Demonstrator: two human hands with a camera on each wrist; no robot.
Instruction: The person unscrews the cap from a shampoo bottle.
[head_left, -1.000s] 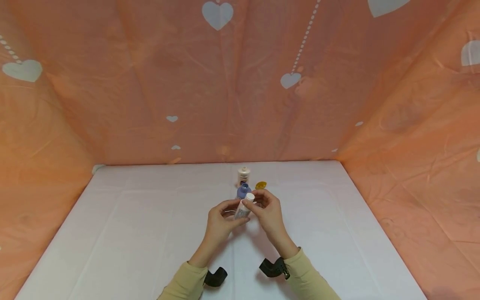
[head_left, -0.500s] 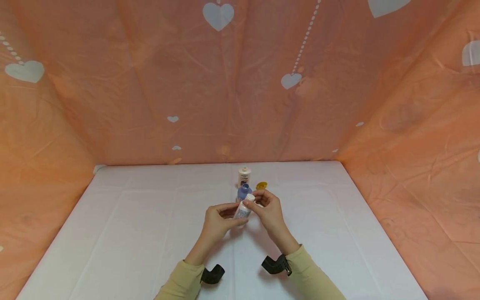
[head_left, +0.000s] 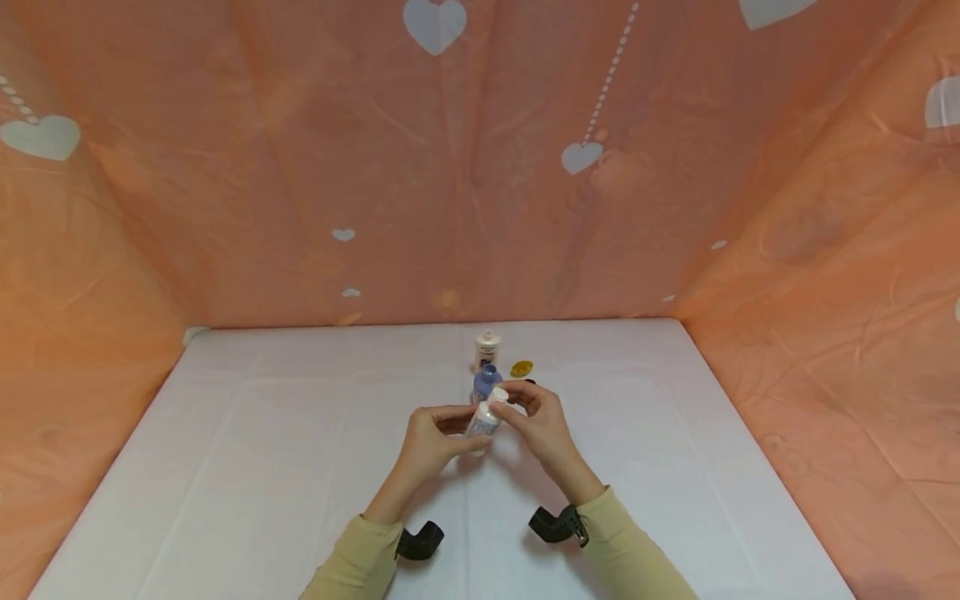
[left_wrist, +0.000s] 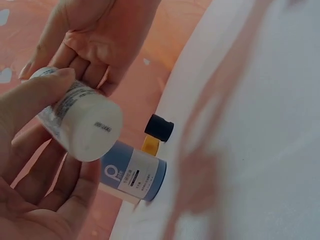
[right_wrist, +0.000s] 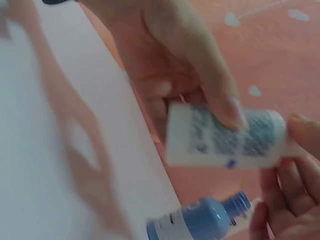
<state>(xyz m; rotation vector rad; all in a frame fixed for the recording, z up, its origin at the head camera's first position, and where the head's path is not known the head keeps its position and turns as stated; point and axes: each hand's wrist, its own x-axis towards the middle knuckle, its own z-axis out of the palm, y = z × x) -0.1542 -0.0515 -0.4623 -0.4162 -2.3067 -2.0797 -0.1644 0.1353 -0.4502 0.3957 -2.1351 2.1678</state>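
A small white bottle with dark printing is held tilted above the table by my left hand, thumb on the near side and fingers behind. At its upper end, my right hand pinches the white cap between thumb and fingers. The left wrist view shows the bottle's round base facing the camera. Just beyond the hands stands a blue bottle with an uncovered neck. Its lower part is hidden by the held bottle in the head view.
Behind the blue bottle stands another white bottle, its cap off. A yellow cap lies to its right, with a black cap close by. An orange cloth with hearts walls in the white table.
Both forearms have drifted slightly apart. The right hand has shifted a little with the cap, and more of the bottle's shoulder shows beneath it. The black cap now peeks out behind the right hand.
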